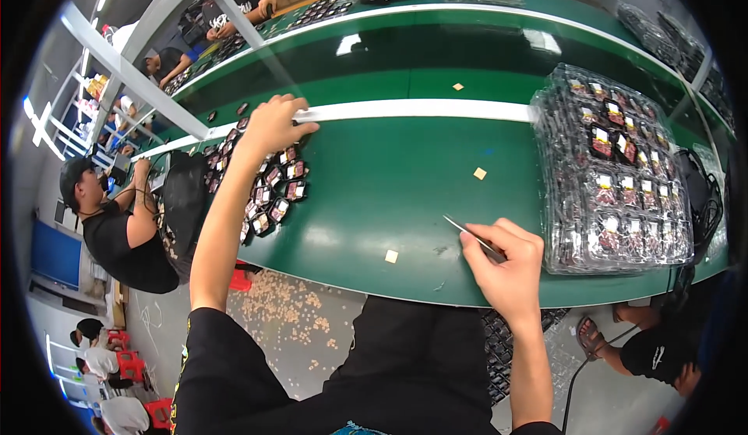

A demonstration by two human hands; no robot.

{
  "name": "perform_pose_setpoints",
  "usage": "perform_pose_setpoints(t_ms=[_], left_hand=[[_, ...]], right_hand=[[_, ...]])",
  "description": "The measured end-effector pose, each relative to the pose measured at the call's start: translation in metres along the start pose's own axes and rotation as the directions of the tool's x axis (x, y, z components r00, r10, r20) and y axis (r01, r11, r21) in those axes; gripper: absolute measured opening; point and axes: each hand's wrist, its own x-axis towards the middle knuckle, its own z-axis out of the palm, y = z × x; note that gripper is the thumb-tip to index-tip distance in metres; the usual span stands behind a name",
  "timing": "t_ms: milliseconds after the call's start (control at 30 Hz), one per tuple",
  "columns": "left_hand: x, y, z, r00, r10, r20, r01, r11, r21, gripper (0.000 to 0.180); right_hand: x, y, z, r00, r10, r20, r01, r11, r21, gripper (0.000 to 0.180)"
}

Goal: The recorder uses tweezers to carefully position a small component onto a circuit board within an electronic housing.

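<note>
My right hand (pixel 506 267) is closed around a pair of metal tweezers (pixel 485 246), whose tip points left over the green tabletop (pixel 366 193). Nothing shows between the tips. My left hand (pixel 274 123) reaches to the white rail (pixel 421 109), thumb apart from the bent fingers, with nothing visible in it. It hangs above the far end of a pile of small black pieces with pale labels (pixel 269 193). Small cream squares (pixel 391 256) lie scattered on the green surface, one left of the tweezers and another beyond them.
Stacked clear plastic trays (pixel 615 178) filled with the same labelled pieces stand on the right, cables beside them. A person in a black cap (pixel 117 225) sits at the left. Grey posts (pixel 128 69) rise at the far left. Cream bits (pixel 284 318) litter the floor.
</note>
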Motion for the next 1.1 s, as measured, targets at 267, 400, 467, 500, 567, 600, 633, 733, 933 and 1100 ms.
perform_pose_setpoints(t_ms=[267, 400, 467, 500, 567, 600, 633, 733, 933, 1100], left_hand=[[-0.018, -0.057, 0.026, 0.994, 0.103, 0.022, -0.089, 0.936, -0.339, 0.041], [-0.013, -0.064, 0.025, 0.99, 0.084, 0.114, -0.009, 0.842, -0.539, 0.034], [-0.016, -0.07, 0.025, 0.99, 0.09, 0.109, -0.013, 0.827, -0.562, 0.035], [-0.017, -0.073, 0.025, 0.99, 0.097, 0.105, -0.018, 0.813, -0.583, 0.037], [-0.018, -0.076, 0.021, 0.984, 0.137, 0.11, -0.051, 0.823, -0.565, 0.037], [-0.017, -0.076, 0.019, 0.978, 0.177, 0.115, -0.086, 0.833, -0.546, 0.038], [-0.016, -0.077, 0.019, 0.978, 0.175, 0.117, -0.084, 0.833, -0.546, 0.038], [-0.013, -0.082, 0.019, 0.967, 0.174, 0.188, -0.053, 0.853, -0.519, 0.042], [-0.011, -0.02, 0.011, 0.941, 0.299, -0.157, -0.338, 0.827, -0.448, 0.038], [-0.03, 0.113, -0.002, 0.773, 0.62, -0.138, -0.58, 0.601, -0.551, 0.041]], right_hand=[[0.0, -0.003, 0.005, 1.0, 0.001, 0.027, 0.0, 0.999, -0.053, 0.012], [0.002, -0.003, 0.006, 1.0, 0.012, 0.025, -0.01, 0.998, -0.06, 0.012], [0.003, -0.003, 0.006, 0.999, 0.01, 0.031, -0.007, 0.997, -0.075, 0.012], [0.004, -0.002, 0.006, 0.999, 0.011, 0.032, -0.009, 0.997, -0.076, 0.012], [0.004, -0.002, 0.006, 1.0, 0.008, 0.027, -0.006, 0.997, -0.083, 0.012], [0.004, -0.002, 0.006, 1.0, 0.011, 0.028, -0.009, 0.996, -0.084, 0.012], [0.003, -0.002, 0.006, 1.0, 0.016, 0.027, -0.014, 0.996, -0.083, 0.012], [0.003, -0.003, 0.006, 0.999, 0.02, 0.031, -0.018, 0.996, -0.084, 0.012], [0.004, -0.003, 0.004, 0.999, 0.023, 0.024, -0.021, 0.995, -0.103, 0.012], [0.001, 0.003, 0.004, 0.997, 0.041, -0.068, -0.047, 0.994, -0.1, 0.012]])
